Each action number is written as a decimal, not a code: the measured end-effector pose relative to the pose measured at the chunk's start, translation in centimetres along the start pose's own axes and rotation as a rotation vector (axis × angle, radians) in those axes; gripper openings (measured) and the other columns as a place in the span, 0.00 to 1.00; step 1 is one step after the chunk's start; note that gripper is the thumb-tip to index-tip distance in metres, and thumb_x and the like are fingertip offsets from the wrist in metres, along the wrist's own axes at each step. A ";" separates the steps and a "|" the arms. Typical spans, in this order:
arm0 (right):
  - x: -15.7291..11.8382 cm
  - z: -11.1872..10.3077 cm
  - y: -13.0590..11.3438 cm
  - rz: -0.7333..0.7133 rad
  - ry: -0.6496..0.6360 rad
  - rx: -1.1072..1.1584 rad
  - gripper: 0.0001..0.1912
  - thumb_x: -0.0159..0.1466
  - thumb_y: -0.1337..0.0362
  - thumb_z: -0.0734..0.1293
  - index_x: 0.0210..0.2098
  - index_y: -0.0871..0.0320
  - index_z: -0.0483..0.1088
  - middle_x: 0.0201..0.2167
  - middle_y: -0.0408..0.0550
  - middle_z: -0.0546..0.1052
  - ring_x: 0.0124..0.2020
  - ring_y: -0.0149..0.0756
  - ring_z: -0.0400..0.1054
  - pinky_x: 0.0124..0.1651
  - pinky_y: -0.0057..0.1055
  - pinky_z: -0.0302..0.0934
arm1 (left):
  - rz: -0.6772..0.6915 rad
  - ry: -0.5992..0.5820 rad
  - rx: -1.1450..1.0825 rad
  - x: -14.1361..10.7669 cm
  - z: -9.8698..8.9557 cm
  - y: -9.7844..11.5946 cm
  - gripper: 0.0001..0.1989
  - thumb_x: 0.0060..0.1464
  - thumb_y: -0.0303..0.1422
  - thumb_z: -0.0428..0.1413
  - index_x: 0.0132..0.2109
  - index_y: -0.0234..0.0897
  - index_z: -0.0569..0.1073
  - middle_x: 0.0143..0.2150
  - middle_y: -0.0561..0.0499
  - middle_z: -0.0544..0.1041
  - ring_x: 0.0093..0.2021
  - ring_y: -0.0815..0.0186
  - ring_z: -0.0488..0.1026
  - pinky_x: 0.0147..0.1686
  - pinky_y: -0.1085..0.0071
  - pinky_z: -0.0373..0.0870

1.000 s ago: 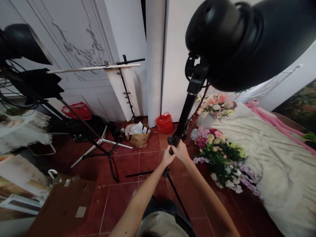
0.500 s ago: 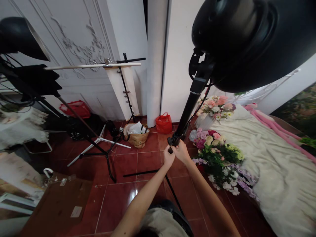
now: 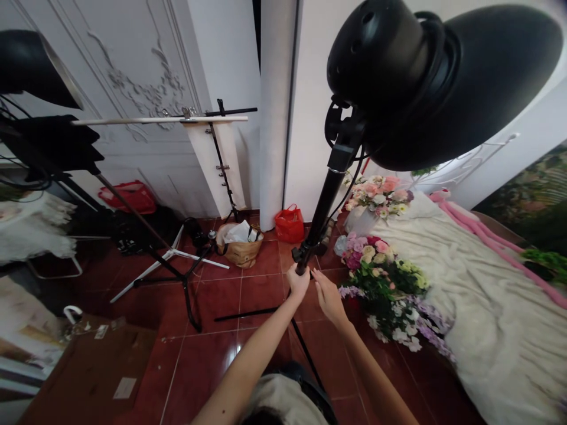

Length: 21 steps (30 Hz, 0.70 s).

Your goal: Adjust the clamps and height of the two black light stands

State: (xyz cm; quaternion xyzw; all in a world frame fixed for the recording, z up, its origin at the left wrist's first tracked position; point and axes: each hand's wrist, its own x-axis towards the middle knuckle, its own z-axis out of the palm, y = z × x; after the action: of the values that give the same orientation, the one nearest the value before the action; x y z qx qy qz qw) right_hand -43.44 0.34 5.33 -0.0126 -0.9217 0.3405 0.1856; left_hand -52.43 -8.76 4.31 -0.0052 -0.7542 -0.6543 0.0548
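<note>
A black light stand [image 3: 325, 203] rises from the floor in front of me, its legs spread on red tiles. On top sits a large black lamp head with a wide round reflector [image 3: 469, 82], tilted to the right. My left hand [image 3: 298, 281] is wrapped round the pole just below a black clamp knob [image 3: 297, 254]. Just right of the pole, my right hand [image 3: 328, 293] has its fingers stretched out and holds nothing; the fingertips are close to the pole.
Bouquets [image 3: 390, 277] and a cream-draped bed [image 3: 487, 307] are on the right. A woven basket [image 3: 241, 252] and red bag [image 3: 289, 224] stand by the wall. Left are another light stand [image 3: 188, 295], a second lamp [image 3: 38, 65] and a cardboard piece [image 3: 95, 366].
My right hand has come off the pole and opened to its right. The lamp head appears farther left, with more of its reflector in view. My left hand stays on the pole.
</note>
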 end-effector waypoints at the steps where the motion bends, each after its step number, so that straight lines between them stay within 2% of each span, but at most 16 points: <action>1: -0.2 0.5 0.4 0.018 -0.006 -0.009 0.22 0.68 0.60 0.50 0.58 0.55 0.61 0.59 0.51 0.65 0.61 0.40 0.56 0.59 0.44 0.53 | 0.001 0.001 -0.005 0.0 0.0 -0.1 0.08 0.45 0.35 0.55 0.25 0.34 0.72 0.22 0.52 0.72 0.24 0.69 0.66 0.27 0.74 0.64; 4: -0.3 2.0 1.5 0.096 0.021 0.011 0.23 0.67 0.56 0.51 0.54 0.58 0.65 0.57 0.55 0.67 0.59 0.44 0.59 0.58 0.45 0.53 | -0.006 -0.014 -0.007 0.0 0.1 -0.2 0.08 0.46 0.35 0.55 0.25 0.34 0.71 0.22 0.52 0.72 0.24 0.69 0.67 0.27 0.74 0.64; 6: -0.2 3.0 1.9 0.162 -0.009 0.091 0.22 0.65 0.52 0.53 0.45 0.58 0.71 0.49 0.56 0.73 0.52 0.45 0.66 0.54 0.43 0.57 | -0.012 -0.029 0.004 -0.1 0.0 -0.2 0.08 0.46 0.35 0.54 0.25 0.34 0.71 0.22 0.52 0.72 0.24 0.69 0.67 0.26 0.74 0.64; 8: -0.1 3.9 2.1 0.279 -0.036 0.206 0.22 0.64 0.48 0.53 0.36 0.55 0.71 0.37 0.53 0.77 0.42 0.44 0.71 0.47 0.39 0.62 | -0.012 -0.031 0.011 -0.1 -0.1 0.0 0.09 0.46 0.35 0.54 0.24 0.34 0.71 0.21 0.52 0.71 0.24 0.69 0.67 0.26 0.74 0.63; 11: 0.4 4.7 1.9 0.475 0.030 0.321 0.24 0.64 0.44 0.51 0.32 0.54 0.69 0.28 0.48 0.76 0.33 0.41 0.71 0.38 0.34 0.63 | -0.002 -0.027 0.008 -0.1 -0.1 0.1 0.08 0.45 0.34 0.54 0.24 0.34 0.70 0.20 0.53 0.70 0.23 0.70 0.65 0.25 0.75 0.62; 13: 1.2 4.5 1.7 0.517 0.043 0.327 0.26 0.63 0.43 0.52 0.27 0.54 0.69 0.25 0.48 0.75 0.31 0.40 0.70 0.36 0.31 0.61 | -0.005 -0.037 -0.009 -0.1 -0.1 0.1 0.08 0.45 0.34 0.54 0.24 0.34 0.70 0.20 0.54 0.68 0.22 0.70 0.64 0.25 0.76 0.61; 15: 2.3 3.9 1.6 0.555 -0.039 0.316 0.28 0.62 0.43 0.52 0.19 0.56 0.66 0.18 0.46 0.72 0.25 0.37 0.68 0.33 0.29 0.60 | -0.014 -0.052 -0.031 -0.1 -0.1 0.0 0.08 0.45 0.34 0.54 0.24 0.34 0.69 0.20 0.54 0.67 0.22 0.71 0.63 0.24 0.76 0.60; 17: 3.6 3.1 1.6 0.671 -0.193 0.332 0.30 0.63 0.44 0.52 0.13 0.56 0.62 0.10 0.44 0.65 0.17 0.33 0.62 0.28 0.27 0.57 | -0.020 -0.068 -0.039 -0.1 -0.1 -0.2 0.07 0.45 0.34 0.54 0.24 0.34 0.68 0.20 0.55 0.66 0.22 0.72 0.63 0.24 0.77 0.59; 19: 4.8 2.4 1.7 0.793 -0.319 0.360 0.30 0.64 0.47 0.52 0.12 0.56 0.60 0.06 0.42 0.60 0.12 0.29 0.56 0.23 0.26 0.53 | -0.018 -0.086 -0.035 0.0 -0.2 -0.3 0.08 0.45 0.34 0.54 0.24 0.34 0.68 0.20 0.55 0.65 0.22 0.72 0.62 0.24 0.77 0.58; 21: 5.5 1.9 1.7 0.844 -0.376 0.367 0.29 0.64 0.50 0.52 0.12 0.57 0.60 0.05 0.41 0.59 0.10 0.28 0.53 0.20 0.25 0.51 | -0.019 -0.112 -0.039 0.1 -0.3 -0.2 0.08 0.45 0.34 0.54 0.24 0.34 0.67 0.20 0.56 0.65 0.22 0.73 0.61 0.24 0.77 0.58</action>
State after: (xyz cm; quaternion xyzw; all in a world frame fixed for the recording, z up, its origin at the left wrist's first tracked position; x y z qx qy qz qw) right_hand -49.46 1.30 4.71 -0.2898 -0.7785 0.5391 -0.1389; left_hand -52.52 -9.06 4.12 -0.0357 -0.7431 -0.6682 0.0062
